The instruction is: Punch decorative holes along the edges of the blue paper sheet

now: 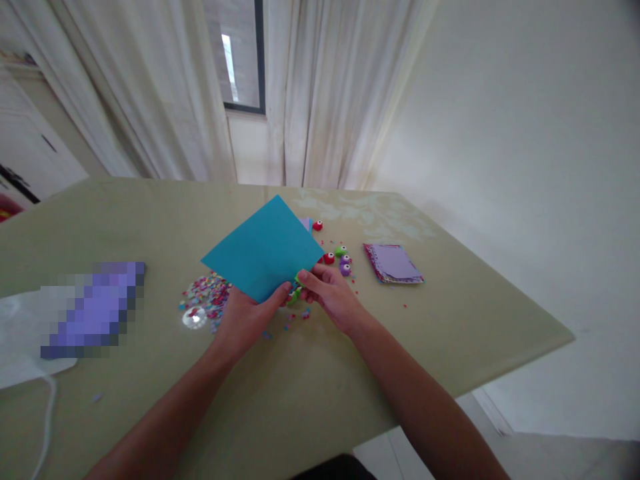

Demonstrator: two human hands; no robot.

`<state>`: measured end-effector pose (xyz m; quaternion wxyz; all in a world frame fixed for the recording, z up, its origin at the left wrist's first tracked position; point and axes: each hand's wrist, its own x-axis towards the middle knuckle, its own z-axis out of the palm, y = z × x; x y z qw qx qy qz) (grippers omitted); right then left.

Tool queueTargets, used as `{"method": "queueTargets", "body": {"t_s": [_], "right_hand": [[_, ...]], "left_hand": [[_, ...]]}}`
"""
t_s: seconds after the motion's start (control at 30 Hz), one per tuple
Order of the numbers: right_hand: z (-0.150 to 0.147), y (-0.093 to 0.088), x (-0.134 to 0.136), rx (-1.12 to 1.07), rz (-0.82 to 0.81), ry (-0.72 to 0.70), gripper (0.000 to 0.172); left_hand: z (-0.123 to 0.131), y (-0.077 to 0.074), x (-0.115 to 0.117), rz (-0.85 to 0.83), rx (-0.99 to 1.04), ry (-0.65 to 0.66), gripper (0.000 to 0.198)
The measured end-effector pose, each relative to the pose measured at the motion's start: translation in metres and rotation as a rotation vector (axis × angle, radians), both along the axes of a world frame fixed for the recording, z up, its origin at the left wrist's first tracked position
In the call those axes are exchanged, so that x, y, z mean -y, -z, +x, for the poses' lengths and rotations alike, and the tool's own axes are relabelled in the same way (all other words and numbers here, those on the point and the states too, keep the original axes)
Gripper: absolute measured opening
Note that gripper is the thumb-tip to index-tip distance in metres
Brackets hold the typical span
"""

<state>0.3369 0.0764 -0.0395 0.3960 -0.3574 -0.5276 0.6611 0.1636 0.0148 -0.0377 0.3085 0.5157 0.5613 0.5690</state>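
Note:
A square sheet of blue paper (265, 250) is tilted up above the table, one corner pointing toward me. My left hand (247, 317) grips its near left edge, thumb on top and the other fingers hidden underneath. At the near corner, my right hand (330, 293) pinches a small green thing (294, 295) that looks like a paper punch; its lower part is hidden by fingers. Just beyond that hand sit several small pieces with round eyes, among them a green one (341, 251), a purple one (345, 269) and a red one (317, 226).
Coloured paper bits (206, 293) are heaped left of the sheet, beside a clear round lid-like piece (194, 318). A paper stack (395, 263) lies to the right. On the left are a blurred purple object (100, 310), a whitish translucent sheet (23, 327) and a white cord (49, 413).

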Motion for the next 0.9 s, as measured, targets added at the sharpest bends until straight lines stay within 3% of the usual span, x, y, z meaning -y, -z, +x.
{"method": "queueTargets", "body": {"t_s": [0.6, 0.77, 0.9], "right_hand": [[-0.003, 0.000, 0.001, -0.004, 0.001, 0.003, 0.054], [0.002, -0.002, -0.003, -0.039, 0.001, -0.001, 0.051], [0.021, -0.008, -0.018, 0.046, 0.196, 0.127, 0.045]], "left_hand": [[0.001, 0.002, 0.000, -0.017, 0.010, -0.004, 0.035], [0.000, -0.002, 0.001, -0.032, 0.026, -0.104, 0.041], [-0.001, -0.005, 0.001, -0.089, 0.082, -0.115, 0.050]]}}
